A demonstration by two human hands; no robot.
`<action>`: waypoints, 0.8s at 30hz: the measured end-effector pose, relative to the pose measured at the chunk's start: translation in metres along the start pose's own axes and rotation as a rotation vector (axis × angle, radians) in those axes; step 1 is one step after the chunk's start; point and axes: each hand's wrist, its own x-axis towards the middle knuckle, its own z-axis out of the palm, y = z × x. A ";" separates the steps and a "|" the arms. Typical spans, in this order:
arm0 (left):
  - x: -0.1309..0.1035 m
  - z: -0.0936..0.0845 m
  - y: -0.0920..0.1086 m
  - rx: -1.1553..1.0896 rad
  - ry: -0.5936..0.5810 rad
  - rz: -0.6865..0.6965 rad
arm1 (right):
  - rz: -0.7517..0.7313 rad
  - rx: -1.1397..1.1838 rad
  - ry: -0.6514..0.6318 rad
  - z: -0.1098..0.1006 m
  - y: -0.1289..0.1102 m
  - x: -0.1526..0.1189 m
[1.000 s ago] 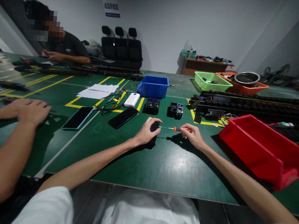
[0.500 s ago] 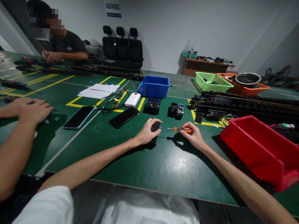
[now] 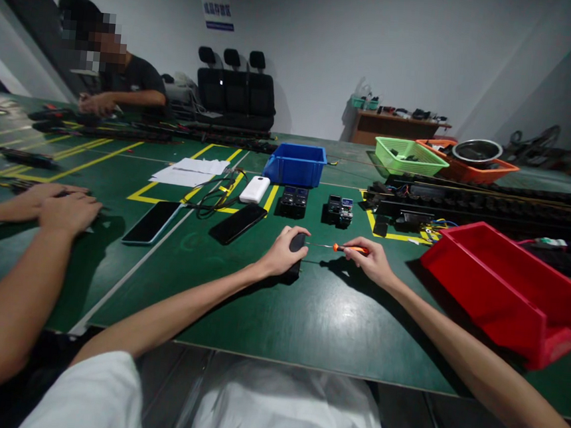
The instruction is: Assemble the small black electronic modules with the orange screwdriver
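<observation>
My left hand (image 3: pixel 283 250) is closed round a small black block (image 3: pixel 297 243), held just above the green table (image 3: pixel 236 316). The handle of an orange and black screwdriver (image 3: pixel 355 249) is gripped by my right hand (image 3: pixel 372 260). Its thin shaft points left, with the tip at the block's right side; the exact contact is too small to tell. Beyond my hands sit a pair of black modules (image 3: pixel 294 202) and another small group of modules (image 3: pixel 340 210). A black phone (image 3: pixel 237 223) lies to the left of my left hand.
Red bin (image 3: pixel 503 293) at right, blue bin (image 3: pixel 296 165) behind the modules. White power bank (image 3: pixel 254 189), cables, papers (image 3: pixel 189 171) and another phone (image 3: pixel 151 223) lie left. Long black assemblies (image 3: pixel 466 206) are at back right. A person's hands (image 3: pixel 68 210) rest at far left; another person sits beyond.
My hands, the block and the screwdriver look almost unchanged. The hands of the person seated across the table have shifted slightly, and the whole view has moved a little.
</observation>
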 end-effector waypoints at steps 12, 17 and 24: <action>0.001 0.001 -0.001 0.013 -0.008 -0.009 | 0.238 0.263 -0.088 0.004 -0.006 0.001; 0.001 0.001 -0.002 0.013 -0.007 -0.011 | 0.223 0.269 -0.088 0.005 -0.006 0.000; 0.002 0.002 -0.005 0.011 -0.006 0.009 | 0.174 0.262 -0.072 0.007 -0.003 -0.001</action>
